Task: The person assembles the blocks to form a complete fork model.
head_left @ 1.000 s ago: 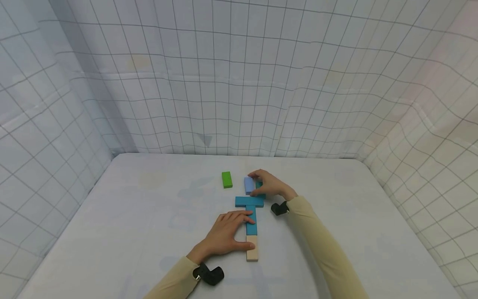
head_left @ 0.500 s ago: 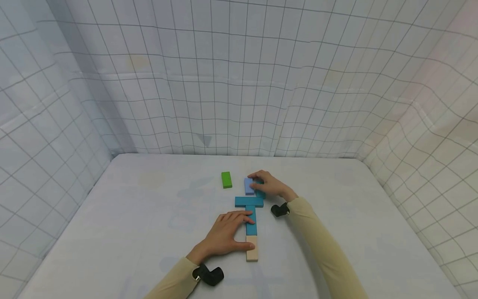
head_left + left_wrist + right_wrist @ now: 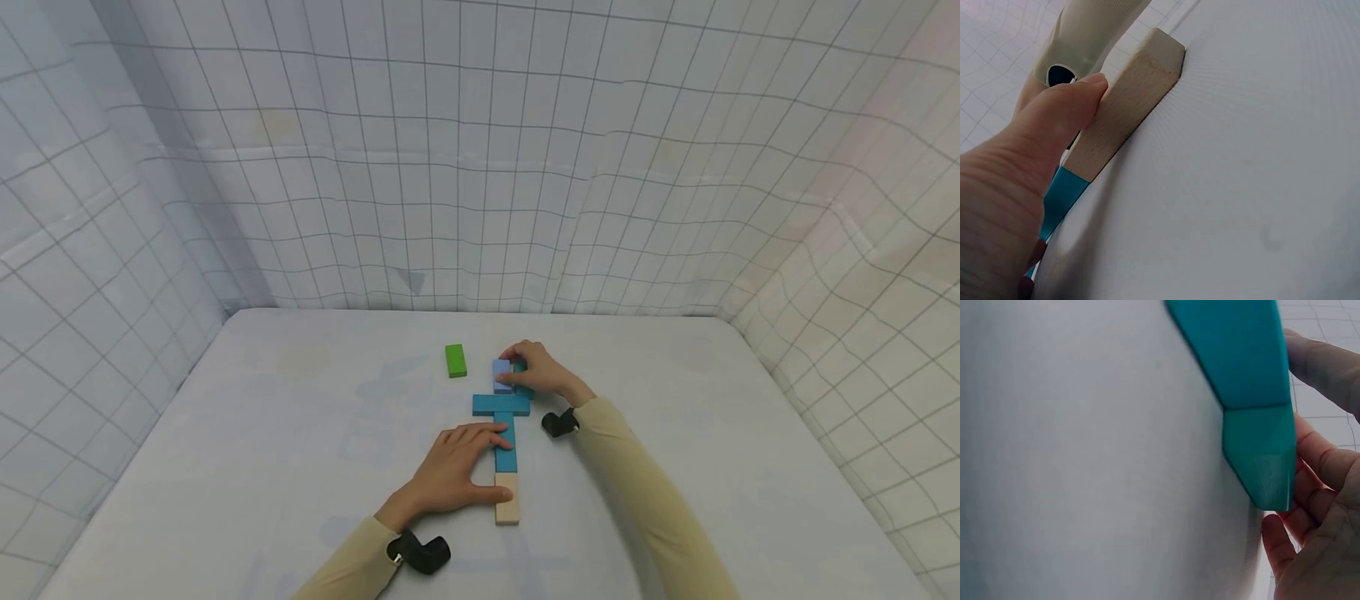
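My left hand (image 3: 450, 475) rests over two blocks laid end to end. Its fingers lie on a blue block (image 3: 506, 460) and its thumb on a beige wooden block (image 3: 507, 510); in the left wrist view the thumb touches the top edge of that wooden block (image 3: 1122, 106). Another blue block (image 3: 487, 404) lies crosswise at the far end, forming a T. Beyond it, my right hand (image 3: 543, 372) pinches a light-blue block (image 3: 500, 368) between thumb and index finger. A teal block (image 3: 525, 392) lies partly under that hand; in the right wrist view this teal block (image 3: 1263, 444) hides the light-blue one.
A green block (image 3: 456, 361) lies apart, to the left of the light-blue one. All the blocks are on a white table (image 3: 262, 433), with grid-patterned white sheets (image 3: 465, 167) hanging behind and at both sides. Each wrist carries a small black camera.
The right thumb has moved from beside the light-blue block onto it, and that block has shifted slightly to the right and nearer the crosswise block. The left hand has stayed put.
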Available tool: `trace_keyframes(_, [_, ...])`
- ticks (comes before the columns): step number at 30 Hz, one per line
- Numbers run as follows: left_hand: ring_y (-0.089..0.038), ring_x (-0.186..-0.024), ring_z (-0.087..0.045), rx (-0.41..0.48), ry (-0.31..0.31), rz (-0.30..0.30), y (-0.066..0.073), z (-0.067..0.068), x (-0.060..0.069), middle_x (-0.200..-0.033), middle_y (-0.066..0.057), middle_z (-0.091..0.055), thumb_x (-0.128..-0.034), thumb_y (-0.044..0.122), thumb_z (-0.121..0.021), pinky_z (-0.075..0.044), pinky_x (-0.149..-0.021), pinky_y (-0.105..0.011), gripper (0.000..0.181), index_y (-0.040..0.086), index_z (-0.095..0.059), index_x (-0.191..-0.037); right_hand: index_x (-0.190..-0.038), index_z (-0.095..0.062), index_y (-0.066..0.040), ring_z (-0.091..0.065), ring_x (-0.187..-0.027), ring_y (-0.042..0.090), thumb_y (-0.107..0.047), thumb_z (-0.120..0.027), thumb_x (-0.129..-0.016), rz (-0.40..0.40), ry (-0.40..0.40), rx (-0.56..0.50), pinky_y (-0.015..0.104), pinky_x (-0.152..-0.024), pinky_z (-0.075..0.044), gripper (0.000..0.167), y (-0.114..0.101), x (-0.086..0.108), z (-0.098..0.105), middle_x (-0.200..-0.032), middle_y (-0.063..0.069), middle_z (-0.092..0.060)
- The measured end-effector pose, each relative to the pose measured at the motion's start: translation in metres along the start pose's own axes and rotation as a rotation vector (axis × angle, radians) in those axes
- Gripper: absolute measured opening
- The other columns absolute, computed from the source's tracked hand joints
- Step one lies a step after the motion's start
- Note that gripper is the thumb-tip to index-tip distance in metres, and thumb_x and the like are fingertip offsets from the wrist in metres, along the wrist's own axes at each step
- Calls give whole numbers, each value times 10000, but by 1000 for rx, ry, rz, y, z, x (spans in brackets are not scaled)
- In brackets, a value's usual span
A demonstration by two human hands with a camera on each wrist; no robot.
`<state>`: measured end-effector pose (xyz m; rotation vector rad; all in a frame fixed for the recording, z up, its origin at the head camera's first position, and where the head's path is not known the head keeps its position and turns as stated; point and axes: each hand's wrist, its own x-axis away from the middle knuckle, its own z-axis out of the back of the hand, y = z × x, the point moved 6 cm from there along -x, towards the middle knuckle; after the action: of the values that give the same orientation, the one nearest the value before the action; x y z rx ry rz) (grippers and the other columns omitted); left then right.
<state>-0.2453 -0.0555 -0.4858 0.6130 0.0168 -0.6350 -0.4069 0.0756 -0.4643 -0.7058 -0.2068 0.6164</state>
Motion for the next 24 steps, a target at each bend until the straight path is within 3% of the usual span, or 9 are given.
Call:
trace_keyframes(5, [-139, -1320, -305, -7, -2, 2, 0, 0, 0, -1449, 128, -363, -794, 648, -624, -280, -982, -468, 567, 315, -523, -1241, -1155, -614, -53, -397, -1077, 253, -261, -723, -859, -27, -10, -28, 419, -932, -325, 378, 2, 2, 0, -1094, 66, -529])
trace_keyframes(15, [-180, -1305, -334, -2, 19, -23, 1, 1, 0, -1443, 87, -383, -800, 655, -610, -296, -959, -493, 567, 299, -528, -1233, -1144, -620, -50, -398, -1083, 265, -261, -724, -859, -8, -8, -22, 429, -932, -327, 369, 2, 3, -1, -1091, 64, -538])
trace_keyframes(24, [-146, -1317, -315, -20, -1, 5, -2, -2, -1, -1451, 127, -361, -784, 700, -583, -283, -982, -472, 597, 324, -519, -1243, -1150, -617, -74, -382, -1089, 267, -316, -710, -865, -12, -17, 14, 426, -922, -338, 385, 2, 5, -1, -1107, 52, -533])
